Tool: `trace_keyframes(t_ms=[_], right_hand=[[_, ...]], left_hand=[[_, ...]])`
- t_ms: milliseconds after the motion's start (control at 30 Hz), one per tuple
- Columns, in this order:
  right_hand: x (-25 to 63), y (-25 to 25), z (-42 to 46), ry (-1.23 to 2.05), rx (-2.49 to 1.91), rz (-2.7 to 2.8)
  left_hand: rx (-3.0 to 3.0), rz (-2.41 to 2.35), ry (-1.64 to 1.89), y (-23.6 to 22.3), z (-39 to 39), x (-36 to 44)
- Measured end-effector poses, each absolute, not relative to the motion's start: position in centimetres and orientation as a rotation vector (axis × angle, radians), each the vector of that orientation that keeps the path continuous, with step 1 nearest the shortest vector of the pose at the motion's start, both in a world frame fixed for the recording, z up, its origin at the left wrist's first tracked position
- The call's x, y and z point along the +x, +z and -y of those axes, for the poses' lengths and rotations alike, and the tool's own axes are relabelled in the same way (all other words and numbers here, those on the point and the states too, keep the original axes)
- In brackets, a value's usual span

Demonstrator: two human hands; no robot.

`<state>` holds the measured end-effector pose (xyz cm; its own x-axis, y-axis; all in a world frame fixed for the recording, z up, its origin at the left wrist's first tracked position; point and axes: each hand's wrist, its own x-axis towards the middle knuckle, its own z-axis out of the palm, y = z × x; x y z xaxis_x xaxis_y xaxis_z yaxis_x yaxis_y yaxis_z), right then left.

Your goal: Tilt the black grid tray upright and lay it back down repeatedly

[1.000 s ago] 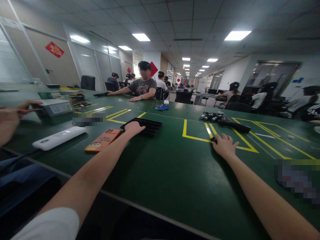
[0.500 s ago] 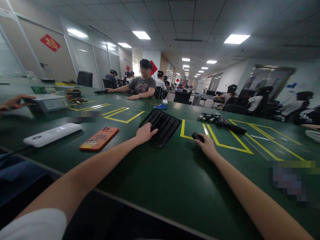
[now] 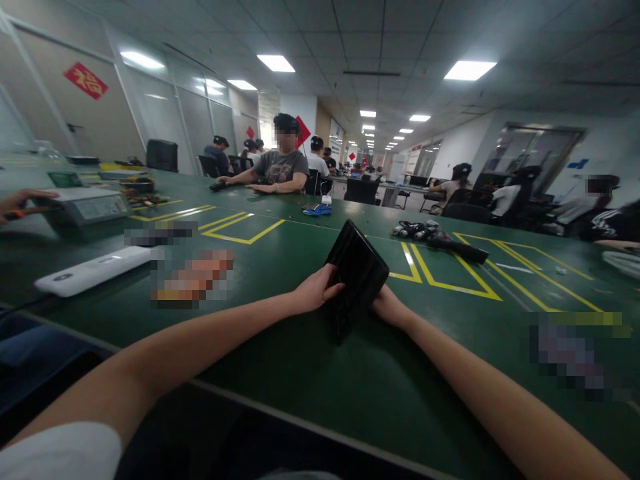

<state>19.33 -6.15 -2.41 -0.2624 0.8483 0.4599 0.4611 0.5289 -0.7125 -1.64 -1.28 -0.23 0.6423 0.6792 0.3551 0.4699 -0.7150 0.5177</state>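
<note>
Head view, read from left to right. At the left edge, a co-worker's hand [image 3: 27, 202] rests against a grey, box-shaped metal unit [image 3: 93, 208]. Nearer lies a long, white, rounded device [image 3: 100, 270], its dark cable running toward the table's near edge. Beside it, a flat orange item [image 3: 195, 277] is masked by pixelation; its markings cannot be read.

The person's left hand [image 3: 314, 291] is clamped on the left edge of a black, shallow, ribbed tray [image 3: 360, 273], thumb across the face. The tray is central, tilted steeply above the green, smooth-topped table [image 3: 300, 387]; whether its lowest corner touches the surface cannot be determined. The edge grip appears chosen to keep the tray upright and leave most of its face uncovered.

The right hand [image 3: 391, 307] sits at the tray's right side, mostly behind it, probably steadying it. The tray hides its fingers, so whether they are closed, or hold anything, cannot be told. The tray also obstructs part of the yellow tape outline [image 3: 425, 267] beyond.

Farther right, a bundle of black cables [image 3: 423, 230] adjoins a dark elongated object [image 3: 465, 251], well apart from both hands.
</note>
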Motion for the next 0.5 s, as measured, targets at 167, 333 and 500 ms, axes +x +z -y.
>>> trace_keyframes(t_ms=[167,333,500], right_hand=[[19.2,-2.4,6.2,0.439,-1.037,2.003],[19.3,-2.2,6.3,0.398,-1.076,2.083],[19.6,-1.7,6.9,0.443,-1.152,2.13]], left_hand=[[2.511,-0.933,0.677,0.4,1.6,-1.6],[2.269,-0.952,0.755,0.9,0.9,-1.0],[1.35,-1.232,1.028,1.2,-0.4,-1.1]])
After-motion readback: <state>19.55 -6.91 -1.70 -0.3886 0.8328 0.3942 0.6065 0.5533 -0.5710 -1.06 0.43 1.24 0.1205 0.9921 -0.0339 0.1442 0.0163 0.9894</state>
